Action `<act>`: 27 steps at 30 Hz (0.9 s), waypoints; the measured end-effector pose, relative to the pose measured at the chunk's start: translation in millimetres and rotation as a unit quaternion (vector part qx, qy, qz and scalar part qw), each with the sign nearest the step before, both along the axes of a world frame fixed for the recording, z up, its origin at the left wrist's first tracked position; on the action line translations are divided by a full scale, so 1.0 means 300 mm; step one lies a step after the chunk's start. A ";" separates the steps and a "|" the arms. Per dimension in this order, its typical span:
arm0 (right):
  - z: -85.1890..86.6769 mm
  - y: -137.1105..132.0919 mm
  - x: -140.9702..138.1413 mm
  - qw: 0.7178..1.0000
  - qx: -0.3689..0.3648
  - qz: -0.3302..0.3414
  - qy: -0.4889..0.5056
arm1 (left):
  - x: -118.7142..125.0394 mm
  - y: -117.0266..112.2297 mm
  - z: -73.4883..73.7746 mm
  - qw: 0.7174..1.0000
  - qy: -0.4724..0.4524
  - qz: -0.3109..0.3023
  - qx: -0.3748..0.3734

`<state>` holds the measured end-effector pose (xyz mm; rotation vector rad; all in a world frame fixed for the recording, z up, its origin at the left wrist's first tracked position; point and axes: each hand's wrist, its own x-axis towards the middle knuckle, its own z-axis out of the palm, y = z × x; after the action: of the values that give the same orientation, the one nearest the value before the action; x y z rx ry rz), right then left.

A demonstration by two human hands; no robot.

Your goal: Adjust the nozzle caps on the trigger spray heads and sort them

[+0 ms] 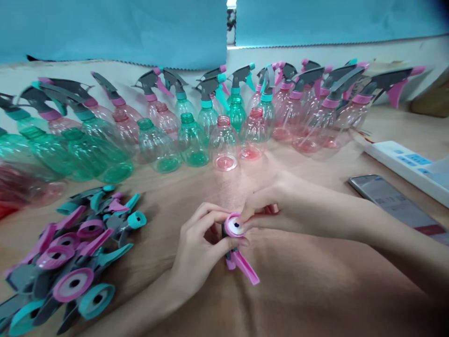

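Observation:
Over the table's middle, my left hand [200,241] grips a pink and grey spray nozzle [249,270] between thumb and fingers. Its round pink collar faces up, showing a white disc with a dark hole. From the other side, my right hand [264,208] is closed at the collar, its thumb pressed on the white disc; whether something small sits in those fingers is hidden. To the left lies a pile of loose spray nozzles [73,283] in pink, teal and grey. A clear pink-based bottle [224,147] without a nozzle stands just beyond my hands.
Several open green bottles [192,145] stand in a row at the back and left. Behind them are bottles fitted with spray nozzles [206,91]. At the right lie a phone [393,199] and a white power strip [407,161]. A blue covering [112,30] hangs on the wall.

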<state>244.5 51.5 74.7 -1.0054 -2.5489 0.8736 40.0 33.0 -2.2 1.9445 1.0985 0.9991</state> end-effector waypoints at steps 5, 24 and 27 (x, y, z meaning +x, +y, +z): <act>0.009 0.014 0.017 0.997 -0.050 0.057 -0.016 | 0.001 -0.002 0.001 1.000 -0.003 -0.004 -0.006; 0.020 -0.019 0.001 0.996 0.000 0.044 -0.077 | 0.008 -0.010 0.019 1.000 0.006 -0.016 0.026; 0.020 -0.019 0.004 0.996 -0.009 0.050 -0.072 | 0.007 -0.010 0.019 0.999 0.003 -0.023 0.033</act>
<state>245.7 45.7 80.8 -0.9878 -2.7372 0.8805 42.1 30.0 3.5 2.0181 1.0303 1.0162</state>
